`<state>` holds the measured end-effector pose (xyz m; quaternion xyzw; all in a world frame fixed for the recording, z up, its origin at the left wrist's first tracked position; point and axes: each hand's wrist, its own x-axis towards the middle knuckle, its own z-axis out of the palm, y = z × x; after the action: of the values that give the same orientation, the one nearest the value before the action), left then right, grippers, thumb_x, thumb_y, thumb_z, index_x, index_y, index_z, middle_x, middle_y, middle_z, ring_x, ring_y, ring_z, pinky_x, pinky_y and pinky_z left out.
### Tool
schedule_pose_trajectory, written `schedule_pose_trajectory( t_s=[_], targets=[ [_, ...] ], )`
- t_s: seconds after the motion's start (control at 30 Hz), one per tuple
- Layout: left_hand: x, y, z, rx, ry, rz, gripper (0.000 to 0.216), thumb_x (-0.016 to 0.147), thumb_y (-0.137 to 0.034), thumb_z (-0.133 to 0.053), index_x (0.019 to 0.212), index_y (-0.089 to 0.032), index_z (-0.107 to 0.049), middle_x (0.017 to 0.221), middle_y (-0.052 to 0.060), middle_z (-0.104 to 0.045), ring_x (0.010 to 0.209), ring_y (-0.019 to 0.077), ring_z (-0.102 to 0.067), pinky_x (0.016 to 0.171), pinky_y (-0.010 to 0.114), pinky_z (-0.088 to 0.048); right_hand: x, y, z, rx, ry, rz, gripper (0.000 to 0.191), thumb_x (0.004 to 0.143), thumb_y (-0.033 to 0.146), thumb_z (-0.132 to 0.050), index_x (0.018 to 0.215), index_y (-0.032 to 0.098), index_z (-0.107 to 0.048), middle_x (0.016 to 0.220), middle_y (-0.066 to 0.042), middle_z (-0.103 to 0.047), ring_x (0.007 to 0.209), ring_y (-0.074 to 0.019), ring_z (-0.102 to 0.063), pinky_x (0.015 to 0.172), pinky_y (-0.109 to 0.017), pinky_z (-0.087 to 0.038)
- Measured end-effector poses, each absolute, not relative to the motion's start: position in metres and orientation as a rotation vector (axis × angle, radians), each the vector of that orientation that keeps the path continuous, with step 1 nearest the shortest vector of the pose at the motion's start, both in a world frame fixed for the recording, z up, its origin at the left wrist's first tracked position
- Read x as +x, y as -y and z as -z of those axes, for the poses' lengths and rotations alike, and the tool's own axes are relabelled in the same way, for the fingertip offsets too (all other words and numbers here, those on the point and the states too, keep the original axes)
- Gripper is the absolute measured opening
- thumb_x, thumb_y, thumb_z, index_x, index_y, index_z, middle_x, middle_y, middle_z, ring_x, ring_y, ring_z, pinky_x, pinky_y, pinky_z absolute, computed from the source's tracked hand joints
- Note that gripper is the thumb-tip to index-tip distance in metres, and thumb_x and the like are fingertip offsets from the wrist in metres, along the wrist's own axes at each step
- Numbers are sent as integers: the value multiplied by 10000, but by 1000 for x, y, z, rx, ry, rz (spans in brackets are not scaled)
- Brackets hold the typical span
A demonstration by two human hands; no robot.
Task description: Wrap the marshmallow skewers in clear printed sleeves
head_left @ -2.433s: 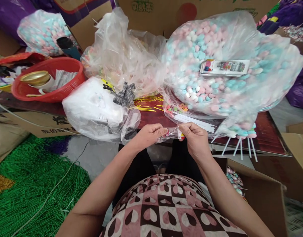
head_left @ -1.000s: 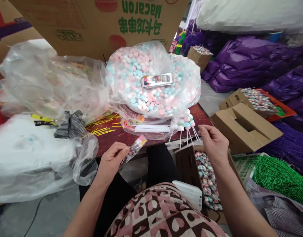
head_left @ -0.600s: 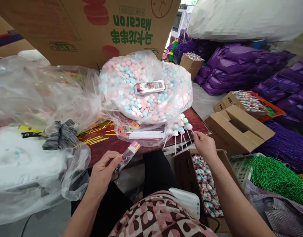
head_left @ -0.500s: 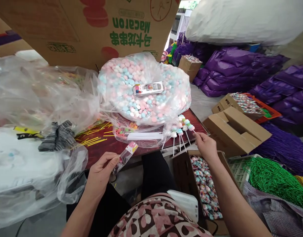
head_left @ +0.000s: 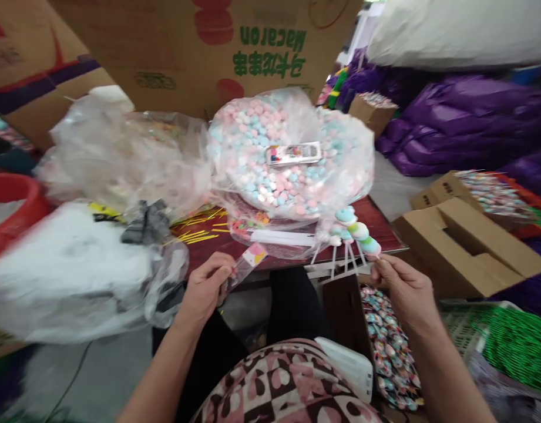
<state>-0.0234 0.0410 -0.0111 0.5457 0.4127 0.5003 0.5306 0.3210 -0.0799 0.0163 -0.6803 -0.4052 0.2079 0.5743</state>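
Observation:
My left hand (head_left: 207,288) pinches a small clear plastic bag (head_left: 254,255) with a pink and yellow printed end, held over the near table edge. My right hand (head_left: 405,288) is closed on the stick of a marshmallow skewer (head_left: 366,239), whose pastel pieces are threaded in a row. Beside it, several more marshmallow skewers (head_left: 344,216) rest on the table's right corner with their white sticks hanging over the edge. Behind them lies a large clear sack of pastel marshmallows (head_left: 270,191), with a stack of printed bags (head_left: 293,154) on top.
White sticks (head_left: 288,237) and yellow twist ties (head_left: 200,235) lie on the dark red table (head_left: 385,226). Below my right arm stands a box of wrapped sweets (head_left: 391,346). An open carton (head_left: 468,247) is at the right. Plastic sacks (head_left: 76,270) fill the left side.
The view has turned left, so things sit farther right. My right hand has drawn its skewer up from the others, nearer to me. My left hand still holds the bag.

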Motion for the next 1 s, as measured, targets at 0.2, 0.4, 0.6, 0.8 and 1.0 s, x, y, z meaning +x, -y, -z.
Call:
schedule_pose_trajectory(
  t_s=[0.2,0.4,0.6,0.8,1.0],
  targets=[
    [-32,-36,11,1271,-814,-1184,172,763,-363,-751,701,-203,-732,803,42,-621,774,146,-580,738,293,-464,284,73,-30,-1486,1352,-573,104,816,295,-680,839,254,-773,570,7,-611,516,-144,-561,520,-269,-485],
    [-44,-36,12,1307,-771,-1180,121,773,-336,-748,750,-217,-756,824,46,-634,779,150,-597,739,299,-483,272,65,-32,-1480,1494,-598,140,835,319,-652,841,253,-776,565,2,-622,501,-151,-582,488,-256,-498],
    [-46,-38,11,1397,-809,-1120,177,760,-396,-754,729,-223,-766,842,64,-641,808,170,-601,732,311,-494,275,62,-32,-1532,1557,-584,195,831,356,-649,862,216,-781,561,-12,-637,477,-144,-578,468,-247,-490],
    [-45,-39,6,1467,-836,-1078,189,775,-404,-737,728,-223,-766,834,68,-637,811,178,-597,677,300,-493,278,61,-33,-1489,1646,-588,207,857,351,-632,871,214,-787,622,-26,-689,482,-127,-588,472,-224,-497],
    [-44,-42,1,1588,-812,-1051,174,809,-372,-711,737,-223,-764,850,72,-655,820,177,-595,756,327,-495,291,61,-27,-1586,1591,-718,290,827,456,-665,896,208,-799,773,-78,-766,523,-146,-637,510,-252,-548]
  ],
)
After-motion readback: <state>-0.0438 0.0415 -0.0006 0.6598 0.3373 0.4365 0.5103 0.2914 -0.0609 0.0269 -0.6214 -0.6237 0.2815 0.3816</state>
